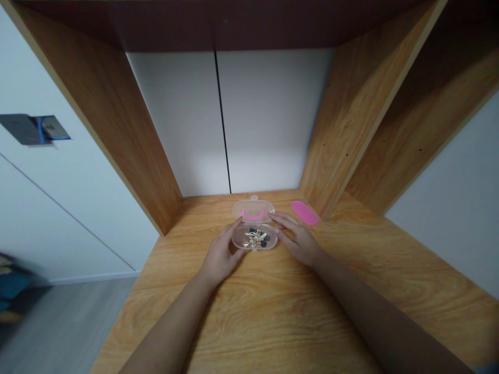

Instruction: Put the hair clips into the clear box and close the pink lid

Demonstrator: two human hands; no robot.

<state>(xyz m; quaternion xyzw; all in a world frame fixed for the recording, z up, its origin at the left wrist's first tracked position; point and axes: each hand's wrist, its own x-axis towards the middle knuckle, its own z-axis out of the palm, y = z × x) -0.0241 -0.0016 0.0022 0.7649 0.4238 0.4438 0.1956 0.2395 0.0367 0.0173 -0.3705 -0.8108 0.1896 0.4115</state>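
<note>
My left hand [220, 254] is closed around the left end of a clear plastic case [237, 240], fingers at the rear edge and thumb low at the front. My right hand [300, 241] is at the opposite end, fingertips touching near the hinge side and thumb at the base rim; I cannot tell whether it is clamped. The 2 hands are apart, with the case between them.

The case is open and lies near the rear edge of the tabletop. Its base is an oval, translucent tray with a small tab at the front. Inside lies a cluster of small items [255, 239], some pale and shiny, others dark; they are too small to identify. The lid [253, 204] is folded back behind the base, with a curved pink handle [253, 216] and 1 tab at its far edge. To the right, apart from the case, a pink oval piece [304, 212] lies flat.

The tabletop [253, 322] is light, wood-grained board. Wood-grained side panels [117, 104] rise left and right of a white back panel [268, 124], which carries 1 black vertical seam [222, 114]. A dark shelf [234, 23] spans the top. At left stand a white wall surface [31, 218] and grey flooring [86, 322].
</note>
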